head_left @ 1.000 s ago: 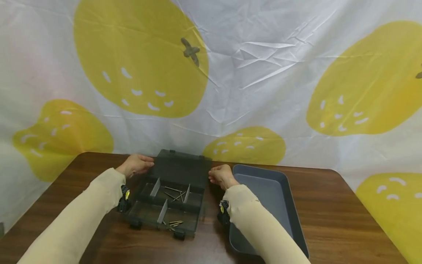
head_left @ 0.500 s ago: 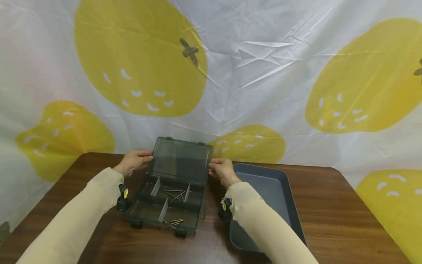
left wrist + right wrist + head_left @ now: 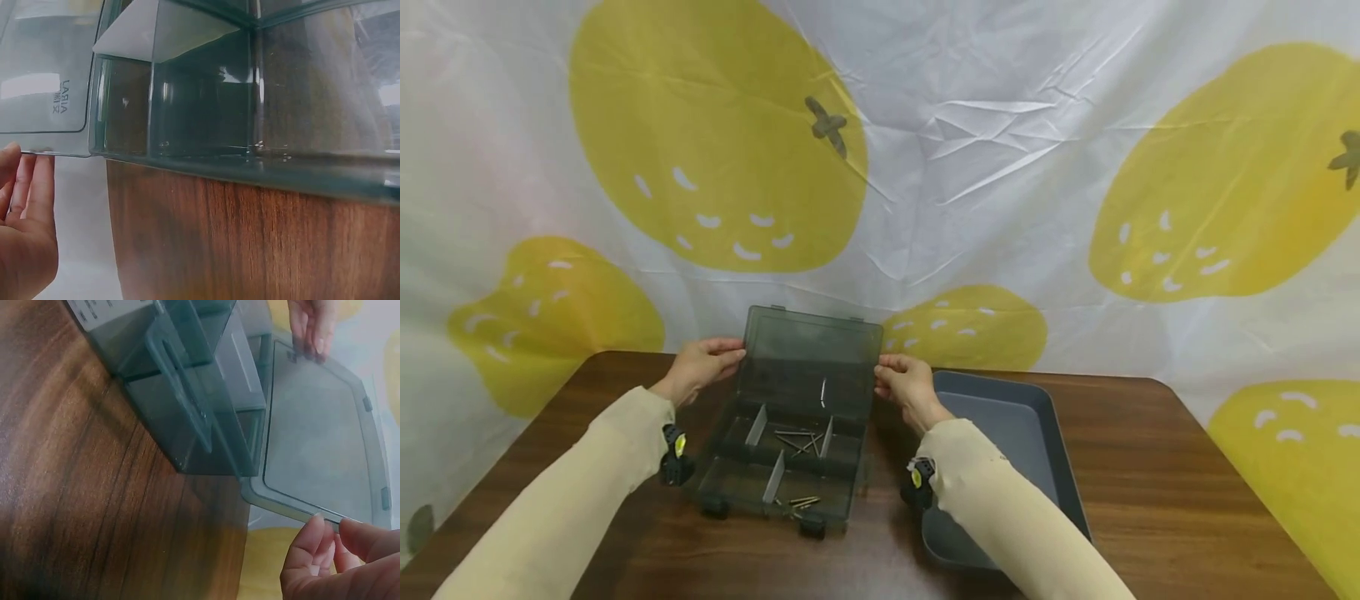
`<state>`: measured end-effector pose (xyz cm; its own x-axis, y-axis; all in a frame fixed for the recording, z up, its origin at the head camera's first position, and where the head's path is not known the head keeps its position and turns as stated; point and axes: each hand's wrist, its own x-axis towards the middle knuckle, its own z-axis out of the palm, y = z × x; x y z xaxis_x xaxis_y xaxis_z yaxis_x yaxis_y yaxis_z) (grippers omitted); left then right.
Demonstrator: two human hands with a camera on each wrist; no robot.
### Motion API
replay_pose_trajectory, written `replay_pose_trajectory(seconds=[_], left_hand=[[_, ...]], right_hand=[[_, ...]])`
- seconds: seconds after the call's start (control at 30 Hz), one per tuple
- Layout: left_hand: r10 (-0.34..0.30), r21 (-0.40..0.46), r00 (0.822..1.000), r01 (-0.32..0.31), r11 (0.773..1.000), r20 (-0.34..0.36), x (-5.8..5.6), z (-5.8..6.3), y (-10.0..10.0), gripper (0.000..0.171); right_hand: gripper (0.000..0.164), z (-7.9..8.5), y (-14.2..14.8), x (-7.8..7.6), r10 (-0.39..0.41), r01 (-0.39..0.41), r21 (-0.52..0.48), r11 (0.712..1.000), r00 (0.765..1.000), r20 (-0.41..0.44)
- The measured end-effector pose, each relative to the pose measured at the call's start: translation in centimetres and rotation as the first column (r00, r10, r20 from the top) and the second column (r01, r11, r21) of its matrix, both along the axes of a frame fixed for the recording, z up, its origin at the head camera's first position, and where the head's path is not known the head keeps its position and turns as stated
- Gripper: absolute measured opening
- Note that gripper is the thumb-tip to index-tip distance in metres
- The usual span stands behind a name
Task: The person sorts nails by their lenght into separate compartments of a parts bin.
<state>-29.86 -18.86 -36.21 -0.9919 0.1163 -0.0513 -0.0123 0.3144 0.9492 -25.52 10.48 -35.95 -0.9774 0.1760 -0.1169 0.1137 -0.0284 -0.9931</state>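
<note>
A translucent grey-green compartment box (image 3: 741, 482) stands on the table with its hinged lid (image 3: 808, 354) raised and leaning back. My left hand (image 3: 698, 368) pinches the lid's left edge between thumb and fingers. At the opposite edge, my right hand (image 3: 912, 388) pinches the lid in the same way; the right wrist view shows its thumb and fingertips on the rim. Several thin dark metal pins (image 3: 801, 442) lie crossed in a back compartment. Shorter brass-coloured pins (image 3: 803, 502) lie in a front compartment; whether they are nails or screws I cannot tell. Pale dividers (image 3: 773, 477) split the box.
A dark grey rectangular tray (image 3: 992, 421) stands right of the box, partly covered by my right sleeve. Black latches (image 3: 812, 527) stick out at the box's front. A white cloth with yellow fruit print (image 3: 970, 333) hangs behind the wooden table (image 3: 1180, 492).
The lid has swung up from lying far back to a steeper tilt, with both hands keeping hold of its side edges and rising slightly. The tray and pins have stayed put.
</note>
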Motion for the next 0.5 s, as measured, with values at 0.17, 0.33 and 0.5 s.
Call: replay_pose_trajectory(seconds=[0.17, 0.33, 0.5], left_hand=[[0.012, -0.016, 0.998, -0.013, 1.0, -0.055, 0.6, 0.5, -0.5, 0.045], [0.034, 0.037, 0.994, -0.031, 0.999, -0.104, 1.1, 1.0, -0.8, 0.046], [0.063, 0.079, 0.992, -0.055, 0.995, -0.112, 1.7, 1.4, -1.2, 0.047]], right_hand=[[0.028, 0.3, -0.4, 0.3, 0.033, -0.033, -0.001, 0.999, 0.999, -0.007], [0.028, 0.7, -0.7, 0.7, 0.074, -0.075, -0.029, 0.997, 0.996, -0.042], [0.027, 1.1, -0.9, 1.2, 0.114, -0.117, -0.038, 0.992, 0.991, -0.064]])
